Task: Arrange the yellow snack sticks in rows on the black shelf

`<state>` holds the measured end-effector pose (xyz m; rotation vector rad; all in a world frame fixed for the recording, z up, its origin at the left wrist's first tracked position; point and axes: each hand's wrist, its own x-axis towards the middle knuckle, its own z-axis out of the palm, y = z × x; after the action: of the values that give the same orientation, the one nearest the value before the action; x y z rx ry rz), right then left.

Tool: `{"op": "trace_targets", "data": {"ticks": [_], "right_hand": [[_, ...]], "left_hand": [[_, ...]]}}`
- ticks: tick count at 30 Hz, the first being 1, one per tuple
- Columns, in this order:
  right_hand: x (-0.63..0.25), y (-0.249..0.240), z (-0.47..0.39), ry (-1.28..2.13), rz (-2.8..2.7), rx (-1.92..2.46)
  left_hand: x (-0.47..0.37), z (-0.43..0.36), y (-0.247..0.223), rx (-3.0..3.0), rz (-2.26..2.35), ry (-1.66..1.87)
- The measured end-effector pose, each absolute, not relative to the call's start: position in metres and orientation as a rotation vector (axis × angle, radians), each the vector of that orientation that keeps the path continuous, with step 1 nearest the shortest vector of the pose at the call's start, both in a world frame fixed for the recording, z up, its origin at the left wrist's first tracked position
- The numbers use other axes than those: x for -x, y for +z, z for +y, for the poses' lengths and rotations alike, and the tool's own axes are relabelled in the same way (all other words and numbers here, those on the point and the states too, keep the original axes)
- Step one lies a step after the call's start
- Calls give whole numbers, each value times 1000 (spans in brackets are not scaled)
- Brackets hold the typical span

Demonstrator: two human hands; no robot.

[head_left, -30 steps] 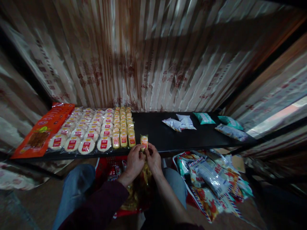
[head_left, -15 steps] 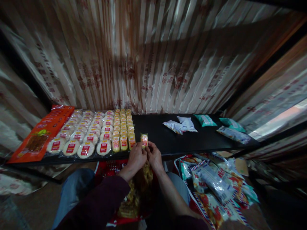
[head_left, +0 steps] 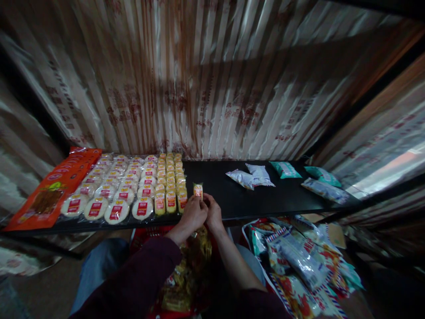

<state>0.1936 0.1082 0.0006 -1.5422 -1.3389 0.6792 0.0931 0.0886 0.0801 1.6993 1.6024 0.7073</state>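
At the front edge of the black shelf, my left hand and my right hand meet with fingers pinched together. A small yellow-wrapped snack with a red label stands up from between their fingertips, its lower end hidden. Both hands seem to grip it. Just left of them, similar yellow snacks lie in three columns. Farther left are columns of round white packaged crackers with red labels.
Orange packets lie at the left end of the black shelf. White bags and teal bags lie at right. Below are a red basket of golden packets and a container of larger snack bags.
The view has shifted slightly. Both hands stay together at the shelf edge around the yellow snack, with the fingers moved only a little.
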Motion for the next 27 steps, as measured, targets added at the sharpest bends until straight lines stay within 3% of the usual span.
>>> {"op": "trace_targets", "data": {"ticks": [9,27], "right_hand": [[-195,-4,130,642,-1336,1511],[-189,1,163,663,-1284,1569]], "left_hand": [[-103,103,86,-1421,1546,740],[-105,142,89,-1488,1615,728]]}}
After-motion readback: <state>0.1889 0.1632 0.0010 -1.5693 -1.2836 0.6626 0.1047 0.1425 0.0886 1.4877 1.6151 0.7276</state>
